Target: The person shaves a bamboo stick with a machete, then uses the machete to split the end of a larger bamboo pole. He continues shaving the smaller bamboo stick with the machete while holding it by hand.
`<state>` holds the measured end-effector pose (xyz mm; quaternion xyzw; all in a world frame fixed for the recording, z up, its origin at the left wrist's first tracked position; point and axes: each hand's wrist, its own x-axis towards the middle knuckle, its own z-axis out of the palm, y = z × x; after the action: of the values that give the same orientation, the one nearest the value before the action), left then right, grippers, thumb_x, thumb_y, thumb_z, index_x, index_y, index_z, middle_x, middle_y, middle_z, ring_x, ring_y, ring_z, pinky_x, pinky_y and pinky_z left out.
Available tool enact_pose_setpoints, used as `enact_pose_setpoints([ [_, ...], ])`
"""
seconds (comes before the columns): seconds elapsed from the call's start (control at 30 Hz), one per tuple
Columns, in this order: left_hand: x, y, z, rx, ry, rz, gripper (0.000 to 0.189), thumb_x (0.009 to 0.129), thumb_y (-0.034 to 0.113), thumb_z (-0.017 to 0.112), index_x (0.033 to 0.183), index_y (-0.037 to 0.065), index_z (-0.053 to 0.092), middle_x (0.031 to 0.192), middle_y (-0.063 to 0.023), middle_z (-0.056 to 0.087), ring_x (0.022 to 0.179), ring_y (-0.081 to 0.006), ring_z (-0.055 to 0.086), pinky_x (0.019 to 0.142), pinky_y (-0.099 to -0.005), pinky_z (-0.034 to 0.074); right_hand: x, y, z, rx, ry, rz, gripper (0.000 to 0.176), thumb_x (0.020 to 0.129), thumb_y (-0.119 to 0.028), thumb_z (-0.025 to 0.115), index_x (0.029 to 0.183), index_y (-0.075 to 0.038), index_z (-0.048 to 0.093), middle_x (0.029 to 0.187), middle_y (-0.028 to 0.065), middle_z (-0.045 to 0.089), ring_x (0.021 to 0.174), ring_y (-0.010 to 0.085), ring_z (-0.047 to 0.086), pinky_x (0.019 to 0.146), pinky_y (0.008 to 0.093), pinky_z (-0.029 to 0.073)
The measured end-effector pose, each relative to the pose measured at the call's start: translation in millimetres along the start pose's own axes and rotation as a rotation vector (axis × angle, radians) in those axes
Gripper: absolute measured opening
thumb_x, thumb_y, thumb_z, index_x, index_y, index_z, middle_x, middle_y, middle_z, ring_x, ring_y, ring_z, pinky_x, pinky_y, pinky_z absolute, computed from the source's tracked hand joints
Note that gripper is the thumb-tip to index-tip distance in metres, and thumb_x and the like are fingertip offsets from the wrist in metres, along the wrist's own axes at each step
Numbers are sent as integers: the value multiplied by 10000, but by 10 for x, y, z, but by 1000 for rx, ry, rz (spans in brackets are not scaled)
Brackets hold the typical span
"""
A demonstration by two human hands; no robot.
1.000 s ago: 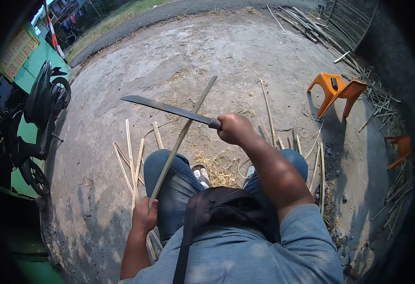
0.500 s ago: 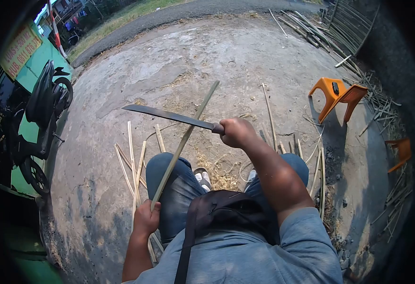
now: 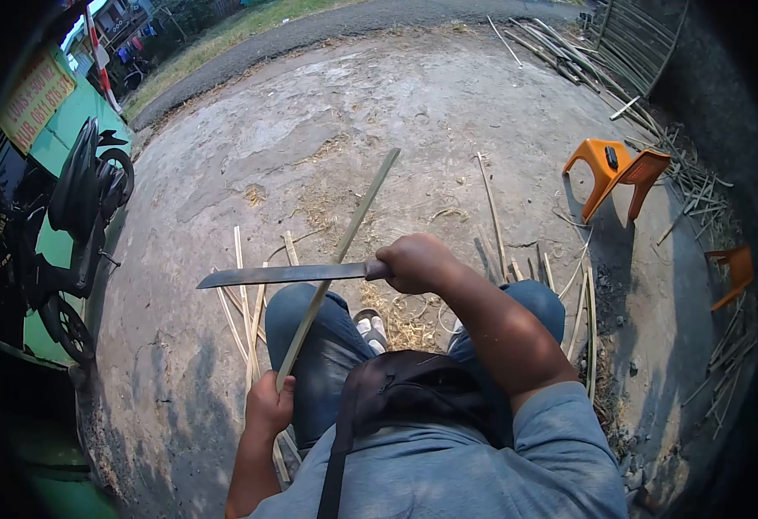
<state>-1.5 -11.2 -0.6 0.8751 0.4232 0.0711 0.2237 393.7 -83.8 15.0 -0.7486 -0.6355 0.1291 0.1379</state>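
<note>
My left hand [image 3: 271, 405] is closed round the lower end of a long bamboo strip [image 3: 360, 212], beside my left knee. The strip slants up and away to the right, its far end in the air over the concrete. In my right hand [image 3: 415, 264] is the brown handle of a machete [image 3: 279, 275]. Its long dark blade points left and lies across the strip about midway along, overlapping it in this view. Curly shavings [image 3: 409, 324] lie on the ground between my feet.
Cut bamboo strips [image 3: 239, 259] lie by my left leg, more strips [image 3: 588, 324] by my right. An orange plastic chair [image 3: 608, 173] stands to the right. A parked motorbike [image 3: 76, 208] is at the left. Bamboo poles [image 3: 569, 60] are piled at the back right.
My right hand has drawn the machete down along the bamboo strip, toward my body and slightly left. The blade now lies more level. My left hand and the strip have barely moved.
</note>
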Motion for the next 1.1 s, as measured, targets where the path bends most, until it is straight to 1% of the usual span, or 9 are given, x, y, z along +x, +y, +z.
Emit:
enact_pose_setpoints([
  [0.17,-48,7,-44,14,-8,-10,591,1046,569,517,890,4,591,788,-280,650,804,-524,651,693,-566,503,56,359,0,177,116,270,168,884,-230,690,991,-123,764,955,155,756,929,350,733,840,471,584],
  [0.27,-45,18,-78,36,-29,-30,616,1043,596,501,890,6,592,784,-278,651,805,-524,653,694,-571,502,29,417,-10,257,158,342,176,892,-249,697,990,-117,761,952,157,754,927,356,733,829,472,586],
  [0.57,-16,10,-57,21,-48,-24,636,1036,612,506,870,2,576,761,-274,648,788,-522,655,672,-565,499,-58,-30,87,-13,39,-44,124,803,-235,733,898,-158,720,831,114,723,845,361,720,748,501,566],
  [0.67,-17,-2,-38,2,-34,-28,638,1032,617,510,872,3,578,764,-276,651,786,-523,655,671,-567,500,-32,-5,-23,-57,57,-28,130,814,-231,707,917,-158,741,895,103,746,882,333,735,787,472,581],
  [0.73,-30,2,-49,8,-32,-47,608,1025,593,547,873,4,580,765,-273,652,788,-520,657,674,-564,502,71,206,50,60,100,87,135,831,-238,732,945,-167,738,887,116,749,877,357,727,790,492,575],
  [0.8,-7,57,-63,25,-30,-60,560,1013,550,593,878,7,584,771,-271,656,792,-516,660,679,-562,504,130,390,76,200,151,315,169,870,-274,738,987,-153,756,920,142,754,885,360,728,816,483,577],
  [0.9,-9,160,-121,66,-36,-85,468,985,462,670,890,10,593,790,-270,668,803,-509,668,690,-562,510,146,539,59,215,182,394,192,895,-301,741,998,-141,767,927,163,755,884,361,730,818,472,581],
  [1.0,11,186,-118,80,-32,-95,403,958,394,712,902,11,603,813,-273,678,821,-505,674,705,-564,517,41,494,-7,143,112,368,229,890,-345,755,993,-141,767,933,147,757,889,360,730,815,478,579],
  [1.1,46,203,-118,101,-28,-103,381,952,370,715,904,8,610,835,-280,687,843,-507,679,720,-564,523,-68,270,-78,25,-24,170,271,880,-400,765,992,-154,766,915,129,758,882,354,731,802,479,578],
])
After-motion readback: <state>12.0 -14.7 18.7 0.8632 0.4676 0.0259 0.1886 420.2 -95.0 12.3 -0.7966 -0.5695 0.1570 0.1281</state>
